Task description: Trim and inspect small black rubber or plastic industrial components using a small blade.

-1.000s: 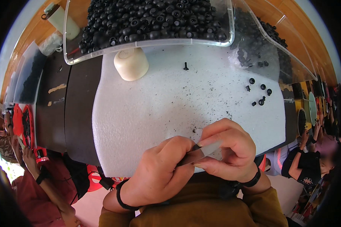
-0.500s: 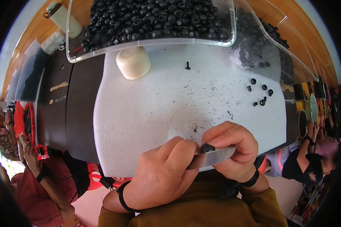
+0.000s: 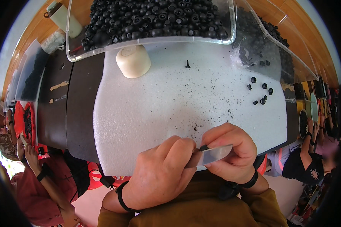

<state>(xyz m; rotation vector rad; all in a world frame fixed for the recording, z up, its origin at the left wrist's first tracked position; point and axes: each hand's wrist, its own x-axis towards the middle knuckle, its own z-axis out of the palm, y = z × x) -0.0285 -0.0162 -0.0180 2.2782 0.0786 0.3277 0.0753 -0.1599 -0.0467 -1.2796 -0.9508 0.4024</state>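
Observation:
Over the near edge of the white foam sheet, my left hand is closed round a knife, whose thin metal blade points right toward the other hand. A small dark piece, rounded and mostly hidden behind the blade, is pinched by my right hand. The blade lies against or just in front of it; I cannot tell which. Dark crumbs are scattered across the sheet. Farther off, a slim black stem-shaped piece stands alone. Several small black knob-like parts lie at the right.
A clear plastic box heaped with black round parts spans the far edge. Right of it, a clear bag and another bin hold more. An upturned cream cup sits far left on the sheet. People work at both sides.
The knife blade has turned and tilted, showing more of its flat and covering more of the black piece. Both hands have shifted only slightly.

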